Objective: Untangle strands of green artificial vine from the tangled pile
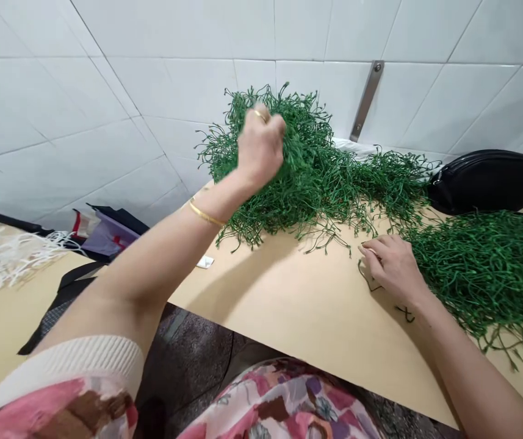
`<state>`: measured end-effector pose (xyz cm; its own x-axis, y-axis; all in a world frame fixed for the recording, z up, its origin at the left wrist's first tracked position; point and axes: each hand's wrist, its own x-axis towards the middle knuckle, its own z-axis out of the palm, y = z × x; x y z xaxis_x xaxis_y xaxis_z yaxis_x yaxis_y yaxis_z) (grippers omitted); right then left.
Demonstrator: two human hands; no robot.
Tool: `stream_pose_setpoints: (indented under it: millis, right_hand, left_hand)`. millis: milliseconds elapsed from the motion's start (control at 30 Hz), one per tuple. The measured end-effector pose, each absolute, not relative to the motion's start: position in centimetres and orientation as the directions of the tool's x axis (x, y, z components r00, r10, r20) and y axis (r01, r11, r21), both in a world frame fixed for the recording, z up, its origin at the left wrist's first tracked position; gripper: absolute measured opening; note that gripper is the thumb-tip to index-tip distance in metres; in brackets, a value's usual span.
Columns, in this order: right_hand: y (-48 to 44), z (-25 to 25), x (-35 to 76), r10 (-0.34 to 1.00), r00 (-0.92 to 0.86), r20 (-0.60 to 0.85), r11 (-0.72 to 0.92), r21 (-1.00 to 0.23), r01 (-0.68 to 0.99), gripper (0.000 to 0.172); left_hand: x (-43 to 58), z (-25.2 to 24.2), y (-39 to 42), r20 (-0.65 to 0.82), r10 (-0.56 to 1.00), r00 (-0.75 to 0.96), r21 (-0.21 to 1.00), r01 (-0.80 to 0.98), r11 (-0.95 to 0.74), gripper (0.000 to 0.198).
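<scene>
My left hand [262,143], a ring on one finger, is closed in a fist above a tall heap of thin green strings [307,134] with small knob-like ends. Blurred green strands beside the fist look to be in its grip. Low over the table [261,280], my right hand [392,262] has its fingers bent together. A single dark green string [370,281] curves down from near its fingertips, which seem to pinch it. Just right of that hand lies a second, flatter heap of green strings [485,268]. Another short looped string [405,314] rests by my wrist.
A black zipped bag [490,182] stands against the white tiled wall [197,85], where a metal bracket [366,100] is fixed. White strings [9,259], a purple bag [105,231] and black straps [66,292] lie at left. A small white packet [205,262] sits near my left forearm.
</scene>
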<state>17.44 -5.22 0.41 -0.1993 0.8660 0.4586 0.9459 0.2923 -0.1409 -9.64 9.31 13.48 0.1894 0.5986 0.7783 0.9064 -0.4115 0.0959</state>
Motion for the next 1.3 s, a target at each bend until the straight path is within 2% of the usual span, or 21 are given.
stream_pose_setpoints:
  millis: [33,100,167,267,333,433,533,600,700,800,833,867,933,1000,1067,1133,1200,1300]
  right_hand:
    - [-5.0,0.5,17.2,0.865,-0.193,0.463,0.306,-0.183,0.935,0.024]
    - [-4.5,0.8,16.8,0.861,-0.167,0.481,0.339,-0.298,0.892,0.023]
    - [-4.0,1.4,16.2,0.867,-0.103,0.487,0.346,-0.442,0.828,0.022]
    - [-3.2,2.7,14.6,0.895,0.015,0.446,0.296,-0.618,0.729,0.022]
    - [-2.7,3.5,13.1,0.898,0.040,0.438,0.298,-0.674,0.676,0.024]
    - [-1.8,4.4,10.6,0.846,0.025,0.532,0.404,-0.672,0.621,0.024]
    - [-0.8,5.1,8.4,0.732,0.054,0.680,0.507,-0.595,0.624,0.025]
    - [-0.2,5.5,7.3,0.667,0.046,0.744,0.547,-0.530,0.648,0.025]
    - [0.5,5.5,6.3,0.631,-0.088,0.770,0.584,-0.397,0.708,0.030]
    - [1.2,4.1,6.3,0.687,-0.288,0.667,0.536,-0.197,0.821,0.035]
    - [1.4,3.4,6.6,0.727,-0.319,0.608,0.502,-0.153,0.851,0.034]
    - [1.5,2.6,7.0,0.768,-0.322,0.553,0.467,-0.141,0.873,0.032]
    - [1.8,1.3,8.3,0.836,-0.285,0.468,0.421,-0.215,0.881,0.028]
    - [1.8,0.5,9.8,0.883,-0.199,0.426,0.383,-0.407,0.829,0.025]
    - [1.4,0.8,11.0,0.906,-0.029,0.423,0.327,-0.654,0.683,0.022]
    - [0.8,2.0,11.6,0.875,0.193,0.444,0.305,-0.816,0.491,0.023]
    - [0.1,3.4,11.6,0.807,0.312,0.501,0.358,-0.836,0.416,0.028]
    - [-0.2,4.2,11.1,0.752,0.233,0.617,0.387,-0.699,0.602,0.035]
  left_hand:
    - [-9.1,11.9,7.8,0.756,0.569,0.323,-0.015,0.878,-0.478,0.021]
    - [-8.3,8.1,4.8,0.620,0.524,0.584,-0.242,0.778,-0.580,0.023]
    - [-8.0,4.7,2.3,0.499,0.461,0.734,-0.356,0.658,-0.663,0.023]
    - [-8.0,1.7,0.3,0.456,0.408,0.791,-0.386,0.589,-0.710,0.024]
    - [-8.2,1.3,-0.4,0.482,0.381,0.789,-0.368,0.576,-0.730,0.026]
    - [-8.5,2.5,-1.5,0.581,0.226,0.782,-0.360,0.496,-0.790,0.025]
    - [-8.8,4.2,-3.1,0.696,0.035,0.717,-0.340,0.372,-0.863,0.018]
    - [-9.4,5.2,-3.6,0.807,0.057,0.588,-0.228,0.399,-0.888,0.011]
    - [-11.1,6.2,-2.6,0.920,0.320,0.228,0.143,0.563,-0.814,0.002]
    - [-13.2,6.3,-0.1,0.798,0.588,-0.133,0.534,0.610,-0.586,0.012]
    - [-13.7,6.2,0.8,0.742,0.648,-0.172,0.595,0.613,-0.520,0.014]
    - [-14.0,5.9,1.5,0.710,0.686,-0.158,0.608,0.629,-0.485,0.017]
    - [-13.8,5.1,2.4,0.684,0.729,-0.014,0.542,0.679,-0.495,0.029]
    - [-12.5,4.1,2.6,0.660,0.727,0.189,0.414,0.716,-0.563,0.041]
    - [-10.6,3.1,2.3,0.616,0.697,0.367,0.278,0.727,-0.628,0.043]
    - [-8.6,2.1,1.9,0.564,0.663,0.493,0.153,0.727,-0.670,0.038]
    - [-6.8,1.2,1.4,0.516,0.635,0.574,0.063,0.714,-0.697,0.036]
    - [-5.3,0.1,0.8,0.467,0.556,0.688,-0.027,0.639,-0.769,0.034]
